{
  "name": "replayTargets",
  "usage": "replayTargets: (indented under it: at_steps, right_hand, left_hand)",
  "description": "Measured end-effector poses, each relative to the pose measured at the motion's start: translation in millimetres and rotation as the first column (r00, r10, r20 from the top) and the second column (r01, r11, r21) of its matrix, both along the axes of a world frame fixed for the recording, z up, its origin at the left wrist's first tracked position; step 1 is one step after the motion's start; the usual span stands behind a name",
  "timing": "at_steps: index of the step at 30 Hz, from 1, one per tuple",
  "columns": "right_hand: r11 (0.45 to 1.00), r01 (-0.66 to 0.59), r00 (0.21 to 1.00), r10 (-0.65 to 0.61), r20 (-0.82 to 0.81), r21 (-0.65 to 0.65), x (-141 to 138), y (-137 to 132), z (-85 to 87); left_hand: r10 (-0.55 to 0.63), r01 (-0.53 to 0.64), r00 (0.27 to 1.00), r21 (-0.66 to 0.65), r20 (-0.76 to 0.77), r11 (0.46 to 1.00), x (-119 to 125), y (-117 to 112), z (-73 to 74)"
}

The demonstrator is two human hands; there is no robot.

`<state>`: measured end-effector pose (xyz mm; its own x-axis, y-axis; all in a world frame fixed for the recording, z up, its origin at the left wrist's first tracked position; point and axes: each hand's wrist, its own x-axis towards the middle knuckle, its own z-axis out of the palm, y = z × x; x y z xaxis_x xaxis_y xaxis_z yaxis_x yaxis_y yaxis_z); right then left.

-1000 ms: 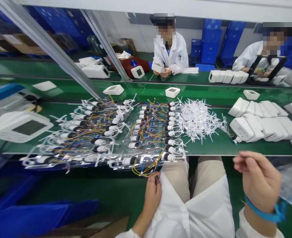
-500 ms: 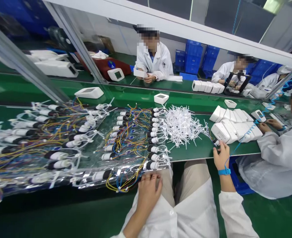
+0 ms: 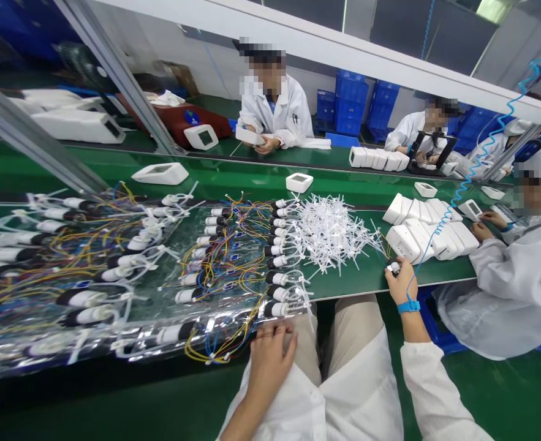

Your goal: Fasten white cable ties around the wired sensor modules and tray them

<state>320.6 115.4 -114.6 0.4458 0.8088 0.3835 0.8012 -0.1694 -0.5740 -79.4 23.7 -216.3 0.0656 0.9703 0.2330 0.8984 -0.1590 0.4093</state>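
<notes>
- Our right hand has its grip closed around a small black-and-white part at the front edge of the green desk, just beside the nearest white plastic housing.
- We judge the part light, rigid and easy to pinch by its sides.
- Our left hand rests spread on our lap, holding nothing.
- One part is held; the loose white cable ties are too many to count.
</notes>
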Motion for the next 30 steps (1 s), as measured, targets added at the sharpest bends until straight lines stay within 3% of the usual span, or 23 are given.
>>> replayTargets:
  at_steps: [8, 14, 18, 24, 30]
  right_hand:
    - [0.999, -0.040, 0.998, 0.041, -0.041, 0.032, 8.4, -9.2, -0.4]
    - [0.995, 0.014, 0.990, 0.001, -0.143, 0.100, 6.9, -20.2, -1.4]
    - [0.993, -0.035, 0.997, 0.042, -0.063, 0.114, 7.4, -17.4, -4.5]
    - [0.996, -0.085, 0.996, 0.085, 0.004, 0.011, 8.3, -4.3, -0.6]
    - [0.997, -0.071, 0.997, 0.071, -0.039, -0.001, 12.5, -10.0, 1.4]
  left_hand:
    - [-0.096, 0.106, 0.992, -0.131, 0.081, 0.986, -9.7, -9.6, 18.3]
    - [-0.229, 0.245, 0.961, -0.093, 0.154, 0.965, -20.9, -25.4, 16.9]
    - [-0.144, 0.161, 0.978, -0.107, 0.151, 0.981, -17.1, -24.8, 12.6]
    - [0.027, -0.018, 0.994, -0.087, 0.102, 0.996, 0.4, -13.5, 11.0]
    - [-0.007, 0.025, 0.987, -0.110, 0.158, 0.994, -2.1, -18.0, 14.8]
